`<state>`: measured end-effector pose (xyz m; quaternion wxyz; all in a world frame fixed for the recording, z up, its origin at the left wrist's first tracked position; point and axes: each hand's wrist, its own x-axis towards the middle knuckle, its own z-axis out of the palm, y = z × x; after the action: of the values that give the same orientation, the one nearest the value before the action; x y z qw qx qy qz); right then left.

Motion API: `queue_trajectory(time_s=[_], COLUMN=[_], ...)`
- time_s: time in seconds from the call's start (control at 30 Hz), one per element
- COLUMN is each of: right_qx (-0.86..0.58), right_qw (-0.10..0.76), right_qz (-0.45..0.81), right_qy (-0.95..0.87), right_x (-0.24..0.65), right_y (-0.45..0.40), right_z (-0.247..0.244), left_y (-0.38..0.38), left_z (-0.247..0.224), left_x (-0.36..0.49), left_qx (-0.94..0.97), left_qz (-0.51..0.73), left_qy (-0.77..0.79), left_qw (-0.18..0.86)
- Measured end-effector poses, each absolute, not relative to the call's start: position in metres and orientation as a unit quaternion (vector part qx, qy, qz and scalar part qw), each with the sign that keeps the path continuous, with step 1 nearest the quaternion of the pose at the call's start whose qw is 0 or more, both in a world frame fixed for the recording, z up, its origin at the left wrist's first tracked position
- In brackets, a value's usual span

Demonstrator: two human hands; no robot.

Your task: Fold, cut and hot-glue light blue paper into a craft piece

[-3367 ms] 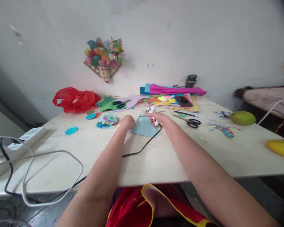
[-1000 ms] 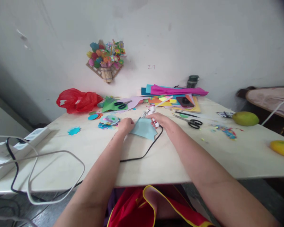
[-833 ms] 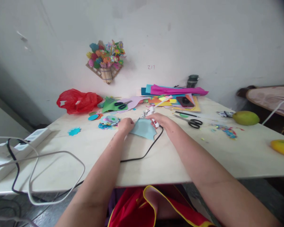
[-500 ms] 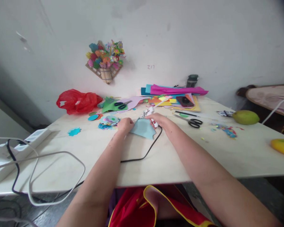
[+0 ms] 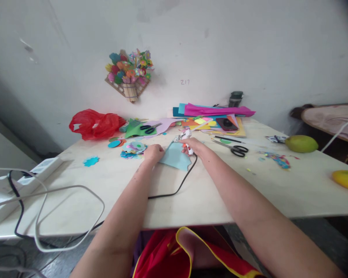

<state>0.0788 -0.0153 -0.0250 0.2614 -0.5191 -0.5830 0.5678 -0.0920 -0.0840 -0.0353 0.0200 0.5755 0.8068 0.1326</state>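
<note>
A light blue sheet point(image 5: 175, 157) lies on the table between my hands. My left hand point(image 5: 154, 153) is closed at the sheet's left edge, pinching it. My right hand point(image 5: 192, 146) is wrapped round a white glue gun point(image 5: 186, 134) above the sheet's upper right part. A black cord runs from the gun's grip down to the left. The gun's tip is over the sheet's top corner; fine detail there is too small to tell. Left of my left hand sits a pile of flower-shaped cutouts point(image 5: 133, 148).
Scissors point(image 5: 238, 150) lie at the right, near a green mango point(image 5: 301, 143). A red plastic bag point(image 5: 96, 124) and colored sheets point(image 5: 217, 111) are at the back. A white power strip point(image 5: 46, 170) with looping cables occupies the left side. A blue flower cutout point(image 5: 91, 161) lies nearby.
My right hand and the glue gun have shifted slightly, with the hand a little further left. My left hand and the blue sheet look almost unmoved.
</note>
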Motion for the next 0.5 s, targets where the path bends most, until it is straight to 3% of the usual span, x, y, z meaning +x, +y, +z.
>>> queue_trajectory(time_s=[0.5], right_qx=[-0.505], right_qw=[0.241], right_qz=[0.576], right_qy=[-0.596], right_x=[0.0794], right_y=[-0.0218], right_z=[-0.0221], left_y=[-0.0819], left_z=[-0.0367], left_x=[-0.0930], left_qx=[0.575], left_qz=[0.134], left_qy=[0.807], left_qw=[0.013])
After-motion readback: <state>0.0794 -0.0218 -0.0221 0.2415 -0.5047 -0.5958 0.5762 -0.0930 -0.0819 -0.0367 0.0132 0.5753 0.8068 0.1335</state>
